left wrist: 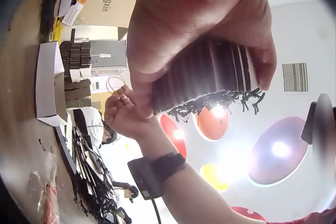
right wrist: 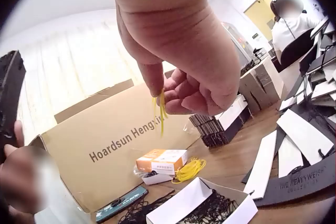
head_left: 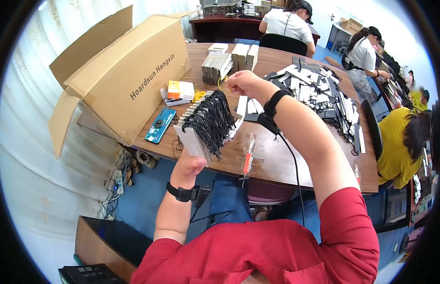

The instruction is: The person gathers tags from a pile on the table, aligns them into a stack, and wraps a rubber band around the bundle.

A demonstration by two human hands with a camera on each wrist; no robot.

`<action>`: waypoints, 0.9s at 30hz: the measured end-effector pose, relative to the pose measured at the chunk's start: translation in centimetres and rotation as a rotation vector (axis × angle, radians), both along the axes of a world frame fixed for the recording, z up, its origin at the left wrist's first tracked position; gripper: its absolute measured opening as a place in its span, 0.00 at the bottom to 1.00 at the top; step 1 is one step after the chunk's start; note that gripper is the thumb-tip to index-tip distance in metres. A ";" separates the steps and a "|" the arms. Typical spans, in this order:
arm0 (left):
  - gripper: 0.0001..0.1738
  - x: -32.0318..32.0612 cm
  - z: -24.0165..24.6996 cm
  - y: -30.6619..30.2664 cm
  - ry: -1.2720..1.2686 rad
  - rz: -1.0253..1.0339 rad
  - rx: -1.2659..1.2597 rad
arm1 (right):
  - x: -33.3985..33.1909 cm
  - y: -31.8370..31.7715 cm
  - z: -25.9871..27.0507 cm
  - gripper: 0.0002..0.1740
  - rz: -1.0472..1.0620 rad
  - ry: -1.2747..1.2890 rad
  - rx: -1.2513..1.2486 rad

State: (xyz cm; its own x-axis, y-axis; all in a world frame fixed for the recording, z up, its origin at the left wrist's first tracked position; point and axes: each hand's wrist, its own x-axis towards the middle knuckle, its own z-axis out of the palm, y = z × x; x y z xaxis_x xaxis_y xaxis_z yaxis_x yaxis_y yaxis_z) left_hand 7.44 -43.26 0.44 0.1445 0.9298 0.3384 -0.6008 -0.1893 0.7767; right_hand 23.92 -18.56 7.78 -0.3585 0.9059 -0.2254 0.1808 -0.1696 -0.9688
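My left hand (head_left: 189,166) grips a thick stack of white and dark tags (head_left: 194,142) from below, held upright above the table edge; black cords (head_left: 213,118) hang over the stack's top and side. In the left wrist view, fingers and thumb curl round the two sides of the stack (left wrist: 205,71). My right hand (head_left: 246,84) is raised beyond the stack, apart from it. Between its thumb and fingertips it pinches a yellow rubber band (right wrist: 161,109), which dangles in the right wrist view. More yellow bands (right wrist: 190,170) lie beside an orange-and-white box (right wrist: 161,161).
A big cardboard box (head_left: 135,75) stands at the left, with a blue phone-like item (head_left: 160,125) near it. Bundled tags (head_left: 217,65) stand at the back. Loose tags (head_left: 319,94) cover the right side. A plastic packet (head_left: 249,156) lies near the front edge. Other people sit around.
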 end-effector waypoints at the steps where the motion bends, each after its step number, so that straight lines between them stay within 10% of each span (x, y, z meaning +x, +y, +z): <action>1: 0.58 -0.4 -0.2 -0.3 0.022 0.001 -0.013 | -0.8 0.1 0.0 0.09 -0.025 -0.019 0.018; 10: 0.60 -1.6 1.8 -0.3 -0.018 -0.006 0.067 | -8.4 4.4 -1.1 0.14 0.064 -0.324 0.147; 13: 0.60 -2.4 1.1 0.3 -0.026 0.007 0.054 | -8.8 4.3 -1.3 0.11 0.190 0.067 -0.198; 21: 0.60 -2.8 -0.6 1.0 -0.024 -0.050 0.001 | -3.9 0.5 3.6 0.34 0.450 -0.378 0.305; 27: 0.60 -0.9 -1.8 1.8 0.056 -0.108 0.031 | 5.6 -6.5 7.7 0.57 0.637 0.017 0.425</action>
State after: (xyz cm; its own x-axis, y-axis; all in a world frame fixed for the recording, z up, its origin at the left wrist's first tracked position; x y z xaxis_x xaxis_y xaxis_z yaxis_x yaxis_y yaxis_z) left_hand 6.52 -41.49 -1.38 0.2628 0.8970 0.3553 -0.5744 -0.1504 0.8046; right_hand 29.54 -25.02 15.49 -0.8409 0.5307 0.1061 0.1035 0.3501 -0.9310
